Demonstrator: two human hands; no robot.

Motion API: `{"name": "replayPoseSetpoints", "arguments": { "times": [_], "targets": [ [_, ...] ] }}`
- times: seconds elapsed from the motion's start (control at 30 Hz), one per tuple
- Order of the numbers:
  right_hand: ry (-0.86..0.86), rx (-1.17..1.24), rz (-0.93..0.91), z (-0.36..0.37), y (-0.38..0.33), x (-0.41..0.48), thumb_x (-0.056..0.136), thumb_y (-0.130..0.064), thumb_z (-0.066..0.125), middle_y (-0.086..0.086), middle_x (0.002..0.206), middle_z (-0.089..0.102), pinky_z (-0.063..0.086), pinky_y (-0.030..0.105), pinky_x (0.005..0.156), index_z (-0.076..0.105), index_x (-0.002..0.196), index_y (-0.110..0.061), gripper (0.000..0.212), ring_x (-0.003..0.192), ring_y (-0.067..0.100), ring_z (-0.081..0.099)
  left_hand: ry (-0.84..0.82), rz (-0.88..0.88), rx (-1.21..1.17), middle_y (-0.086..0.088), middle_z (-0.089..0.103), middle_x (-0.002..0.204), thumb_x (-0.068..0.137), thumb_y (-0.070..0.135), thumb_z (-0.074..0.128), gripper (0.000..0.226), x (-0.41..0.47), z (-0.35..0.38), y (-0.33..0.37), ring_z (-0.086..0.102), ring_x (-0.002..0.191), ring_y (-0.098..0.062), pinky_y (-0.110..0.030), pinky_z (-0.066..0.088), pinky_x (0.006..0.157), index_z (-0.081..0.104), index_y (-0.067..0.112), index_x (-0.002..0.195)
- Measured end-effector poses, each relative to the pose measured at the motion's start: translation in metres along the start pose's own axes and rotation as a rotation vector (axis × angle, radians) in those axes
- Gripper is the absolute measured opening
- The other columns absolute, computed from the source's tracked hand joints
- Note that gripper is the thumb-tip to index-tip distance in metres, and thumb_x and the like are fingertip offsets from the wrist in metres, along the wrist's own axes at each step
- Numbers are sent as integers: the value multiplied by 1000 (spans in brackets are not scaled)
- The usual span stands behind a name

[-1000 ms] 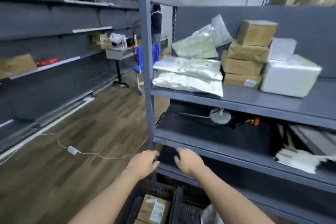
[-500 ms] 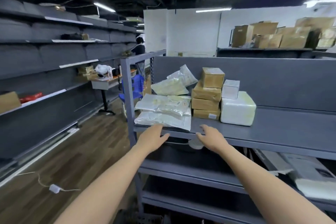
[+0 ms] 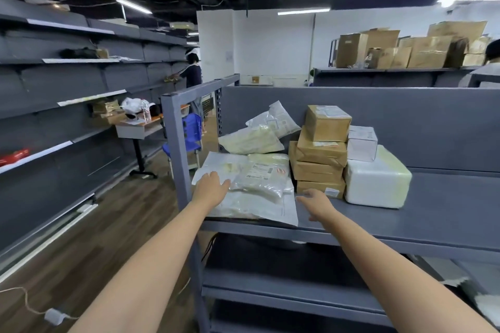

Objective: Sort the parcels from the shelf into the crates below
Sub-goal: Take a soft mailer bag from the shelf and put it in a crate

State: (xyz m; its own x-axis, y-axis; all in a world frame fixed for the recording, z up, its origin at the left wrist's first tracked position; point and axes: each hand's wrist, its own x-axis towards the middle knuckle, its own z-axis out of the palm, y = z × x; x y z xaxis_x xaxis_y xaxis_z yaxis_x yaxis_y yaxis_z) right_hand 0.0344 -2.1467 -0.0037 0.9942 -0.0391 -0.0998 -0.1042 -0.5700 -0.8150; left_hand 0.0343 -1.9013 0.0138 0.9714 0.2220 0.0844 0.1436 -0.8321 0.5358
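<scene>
Now the left hand [image 3: 213,189] rests flat, fingers straight, on crinkly plastic mailer bags [image 3: 259,178] at the front-left edge of the grey metal shelf [image 3: 446,213]; the right hand [image 3: 317,204], fingers loosely spread, hovers near the shelf's front lip.

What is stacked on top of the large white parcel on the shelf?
A small white box sits on the large white parcel, beside the cardboard stack. Anything behind the parcel is hidden.

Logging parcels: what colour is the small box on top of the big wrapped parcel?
The small box is white, seen clearly in the head view.
</scene>
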Motion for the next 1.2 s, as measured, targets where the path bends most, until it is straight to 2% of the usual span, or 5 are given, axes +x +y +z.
{"name": "replayPoseSetpoints", "arguments": {
  "times": [0.1,0.27,0.63,0.9,1.2],
  "targets": [
    [-12,142,102,14,-7,30,94,-17,50,12,104,50,42,32,72,40,137,3,48,83,22,46,-33,-7,-15,-18,38,147,99,35,39,56,31,5,-7,37,135,-33,-36,32,108,34,-2,141],
    [-42,305,167,33,-19,70,94,-13,50,16,139,43,49,34,81,33,142,-3,52,118,33,51,-170,23,-113,-15,32,152,100,34,40,58,64,19,4,35,137,-29,-33,33,107,25,3,146],
    [-25,480,272,41,-38,103,89,7,54,20,138,41,56,37,73,29,143,-2,61,91,29,58,-200,-19,-243,-16,44,143,98,24,44,50,96,32,23,45,129,-30,-30,37,98,35,0,141],
    [-111,735,222,26,-40,99,85,18,46,8,85,41,53,40,88,46,86,-1,20,71,20,46,-131,-70,-422,2,23,57,92,20,51,42,96,34,30,23,52,-14,-28,17,53,27,20,57],
    [-126,767,81,9,-41,87,84,16,46,19,130,48,57,31,74,39,139,1,57,97,26,57,-157,-75,-735,0,48,69,90,14,59,23,85,25,36,51,79,-21,-31,46,76,55,16,68]
  ]
}}
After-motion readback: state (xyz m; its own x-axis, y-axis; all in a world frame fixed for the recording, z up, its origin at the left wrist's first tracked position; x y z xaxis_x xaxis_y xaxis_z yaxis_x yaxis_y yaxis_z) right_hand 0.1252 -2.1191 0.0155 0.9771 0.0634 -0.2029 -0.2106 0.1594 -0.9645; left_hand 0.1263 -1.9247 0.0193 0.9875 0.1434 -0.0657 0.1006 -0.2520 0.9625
